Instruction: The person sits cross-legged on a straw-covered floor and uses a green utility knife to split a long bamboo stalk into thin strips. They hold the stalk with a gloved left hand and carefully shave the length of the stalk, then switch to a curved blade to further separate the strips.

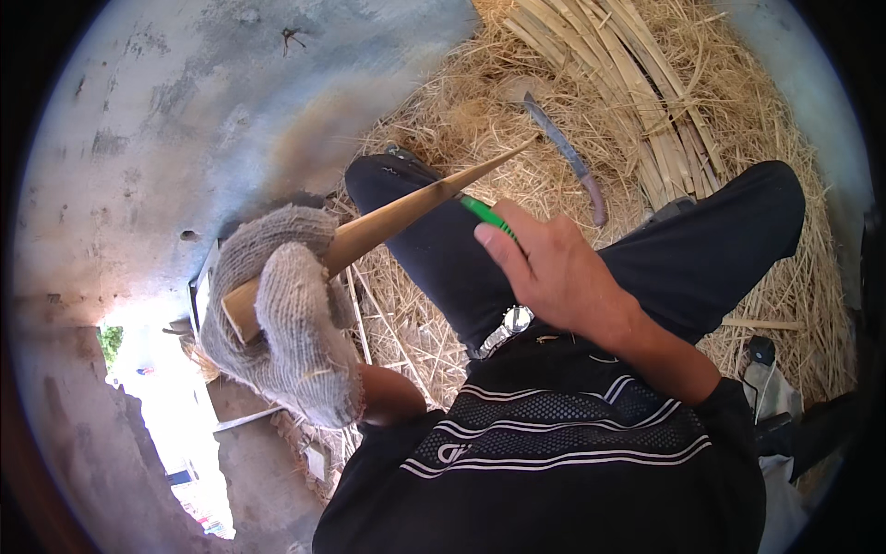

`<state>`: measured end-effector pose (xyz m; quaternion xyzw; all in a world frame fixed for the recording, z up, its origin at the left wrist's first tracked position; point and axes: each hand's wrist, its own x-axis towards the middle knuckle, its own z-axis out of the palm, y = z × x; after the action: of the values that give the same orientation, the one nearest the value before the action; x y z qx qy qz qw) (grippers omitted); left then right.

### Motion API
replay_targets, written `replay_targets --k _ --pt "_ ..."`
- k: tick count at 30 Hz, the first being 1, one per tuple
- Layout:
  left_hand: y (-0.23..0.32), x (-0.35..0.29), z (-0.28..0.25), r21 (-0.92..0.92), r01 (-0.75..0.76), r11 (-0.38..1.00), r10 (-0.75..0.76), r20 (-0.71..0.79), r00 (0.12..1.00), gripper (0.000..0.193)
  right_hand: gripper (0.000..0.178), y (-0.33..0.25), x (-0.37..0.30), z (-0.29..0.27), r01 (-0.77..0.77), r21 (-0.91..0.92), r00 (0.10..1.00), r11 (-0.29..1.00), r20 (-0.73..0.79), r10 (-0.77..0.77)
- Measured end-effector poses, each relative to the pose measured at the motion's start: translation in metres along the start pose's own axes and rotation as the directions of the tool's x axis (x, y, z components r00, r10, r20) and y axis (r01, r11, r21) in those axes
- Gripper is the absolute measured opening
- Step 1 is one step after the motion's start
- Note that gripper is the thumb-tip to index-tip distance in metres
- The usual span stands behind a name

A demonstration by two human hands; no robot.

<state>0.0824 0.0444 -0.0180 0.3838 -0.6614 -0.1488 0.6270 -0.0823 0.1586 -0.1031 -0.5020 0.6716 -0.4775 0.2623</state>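
Note:
My left hand [286, 309], in a thick grey knitted glove, is closed around the wide near end of a bamboo strip [397, 220]. The strip slants up to the right, over my bent leg, and narrows to a thin tip. My bare right hand [552, 268] grips a green-handled knife [487, 216], thumb along the handle. Its front end meets the strip's lower edge around the middle; the blade itself hardly shows. Beyond my hands, a long curved blade with a brown handle [574, 159] lies on the straw.
A bundle of long split strips [637, 92] rests at the far right on loose straw shavings [461, 111]. A grey wall [212, 111] rises on the left, with a bright opening [166, 415] low down. My dark-trousered legs [701, 240] are bent apart around the work.

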Motion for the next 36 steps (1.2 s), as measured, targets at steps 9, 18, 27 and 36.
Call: replay_targets --k 9,18,27,36 --pt "0.014 -0.005 0.008 -0.123 0.041 0.991 -0.034 0.062 0.998 0.023 0.029 0.014 0.009 0.006 -0.032 -0.035 0.996 0.999 -0.083 0.029" --pt "0.056 -0.011 0.032 -0.112 0.161 0.981 -0.172 -0.097 0.98 0.028 0.024 0.049 0.018 0.009 -0.038 -0.091 0.987 0.995 -0.161 0.023" --pt "0.047 -0.023 0.029 -0.142 -0.048 0.989 0.046 -0.019 0.999 0.029 0.025 0.006 0.012 0.004 -0.024 0.019 0.982 1.0 -0.188 0.027" --pt "0.06 -0.021 0.026 -0.221 -0.021 0.975 0.037 0.07 0.997 0.028 0.025 0.045 0.017 0.01 -0.058 -0.138 0.964 0.989 -0.263 0.02"
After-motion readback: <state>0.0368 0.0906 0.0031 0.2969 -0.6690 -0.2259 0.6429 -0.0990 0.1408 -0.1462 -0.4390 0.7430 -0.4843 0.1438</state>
